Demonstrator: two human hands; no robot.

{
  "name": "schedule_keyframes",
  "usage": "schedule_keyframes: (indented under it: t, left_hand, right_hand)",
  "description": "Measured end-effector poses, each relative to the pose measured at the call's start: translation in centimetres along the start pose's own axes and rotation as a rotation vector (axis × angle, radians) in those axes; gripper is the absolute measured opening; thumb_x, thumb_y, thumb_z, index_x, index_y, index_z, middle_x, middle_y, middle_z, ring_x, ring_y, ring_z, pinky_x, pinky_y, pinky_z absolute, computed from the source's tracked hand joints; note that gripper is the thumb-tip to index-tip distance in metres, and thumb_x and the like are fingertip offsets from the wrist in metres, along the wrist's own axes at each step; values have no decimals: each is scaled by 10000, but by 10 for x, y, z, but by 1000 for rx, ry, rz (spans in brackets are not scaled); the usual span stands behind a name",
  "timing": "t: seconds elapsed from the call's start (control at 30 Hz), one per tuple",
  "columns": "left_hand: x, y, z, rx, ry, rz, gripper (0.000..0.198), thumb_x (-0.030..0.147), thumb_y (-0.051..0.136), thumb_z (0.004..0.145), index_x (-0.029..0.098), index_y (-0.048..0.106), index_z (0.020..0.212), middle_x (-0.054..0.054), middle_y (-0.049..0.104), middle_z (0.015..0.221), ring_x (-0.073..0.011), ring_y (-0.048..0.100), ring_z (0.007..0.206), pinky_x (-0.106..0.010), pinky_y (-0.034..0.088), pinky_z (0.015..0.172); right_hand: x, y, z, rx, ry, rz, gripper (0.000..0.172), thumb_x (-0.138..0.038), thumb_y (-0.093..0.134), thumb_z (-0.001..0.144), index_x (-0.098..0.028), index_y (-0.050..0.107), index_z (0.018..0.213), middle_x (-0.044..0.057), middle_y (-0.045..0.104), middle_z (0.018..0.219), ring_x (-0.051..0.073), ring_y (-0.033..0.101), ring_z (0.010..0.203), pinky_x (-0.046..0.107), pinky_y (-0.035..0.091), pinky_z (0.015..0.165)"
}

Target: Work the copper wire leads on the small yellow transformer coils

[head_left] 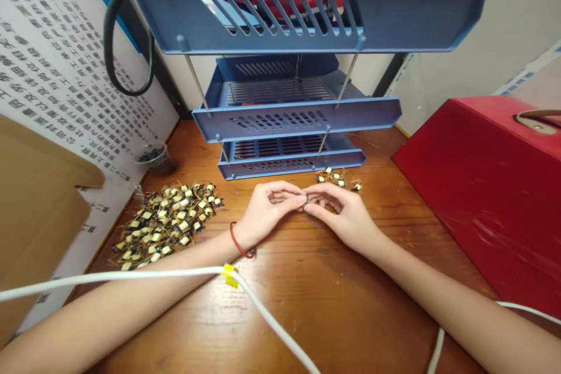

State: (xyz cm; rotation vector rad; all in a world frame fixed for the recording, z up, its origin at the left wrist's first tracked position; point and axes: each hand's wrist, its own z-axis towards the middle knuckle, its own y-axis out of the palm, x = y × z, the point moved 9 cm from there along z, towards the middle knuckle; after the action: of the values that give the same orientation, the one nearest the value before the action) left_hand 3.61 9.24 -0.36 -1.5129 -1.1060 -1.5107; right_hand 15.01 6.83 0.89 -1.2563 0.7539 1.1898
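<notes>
My left hand (274,207) and my right hand (344,216) meet above the middle of the wooden table. Between their fingertips is a small dark coil component (307,199) with a row of pins, mostly hidden by the fingers; both hands are closed in a pinch on it. To the left lies a large heap of small coil components (170,222), black with pale yellow tops and thin copper-coloured wires. Just beyond my right hand sits a smaller group of the same coil components (335,177).
A blue three-tier tray rack (298,117) stands at the back. The red box (477,198) is on the right. A clear cup of dark bits (154,158) stands behind the heap, near cardboard (39,204). A white cable (175,273) crosses the foreground over my left forearm.
</notes>
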Motion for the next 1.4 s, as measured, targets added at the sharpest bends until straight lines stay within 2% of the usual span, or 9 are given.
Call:
schedule_keyframes:
  t: [0.17, 0.43, 0.57, 0.73, 0.9, 1.13, 1.4]
  left_hand:
    - [0, 0, 0, -27, -5, 17, 207, 275, 718, 634, 110, 669, 748, -57, 688, 697, -143, 631, 646, -263, 506, 686]
    - [-2, 5, 1, -84, -23, -41, 192, 244, 707, 655, 100, 655, 771, -51, 676, 666, -129, 624, 639, -251, 494, 684]
    - [-2, 5, 1, -79, -26, -41, 186, 240, 706, 653, 102, 650, 764, -51, 677, 670, -131, 628, 643, -254, 496, 688]
    - [0, 2, 1, -41, -14, -13, 203, 258, 724, 627, 110, 653, 748, -49, 683, 677, -139, 634, 638, -266, 507, 687]
    - [1, 3, 1, -37, 2, 6, 185, 250, 722, 633, 115, 666, 746, -50, 692, 697, -139, 638, 649, -259, 508, 695]
    - [1, 6, -1, -68, 18, 19, 155, 223, 705, 660, 109, 666, 758, -49, 689, 699, -128, 632, 659, -239, 501, 687]
    - [-1, 3, 1, -54, -5, -14, 170, 219, 713, 651, 105, 668, 769, -52, 699, 717, -127, 643, 667, -234, 505, 697]
  right_hand:
    - [17, 2, 3, -32, 161, 254, 225, -296, 723, 655, -182, 646, 833, 41, 706, 773, 180, 666, 732, 345, 532, 741]
    - [26, -4, 7, -71, 264, 292, 158, -311, 721, 640, -179, 672, 712, 21, 707, 722, 153, 654, 710, 317, 502, 744]
    - [28, -7, 8, -50, 264, 270, 213, -368, 711, 651, -168, 648, 692, 20, 686, 712, 136, 620, 666, 294, 480, 689]
    - [18, 1, 9, -119, 197, 250, 328, -480, 571, 771, -155, 616, 790, 31, 649, 668, 120, 573, 598, 248, 410, 544]
    - [25, 5, 6, -117, 282, 448, 472, -606, 499, 757, -149, 610, 788, 64, 659, 681, 127, 576, 549, 246, 382, 482]
    - [27, 5, 4, -68, 317, 350, 267, -400, 716, 654, -154, 613, 675, 1, 630, 606, 83, 525, 517, 221, 399, 513]
    - [37, 5, 3, -43, 355, 508, 207, -329, 750, 624, -156, 657, 688, -6, 640, 631, 72, 535, 569, 213, 411, 568]
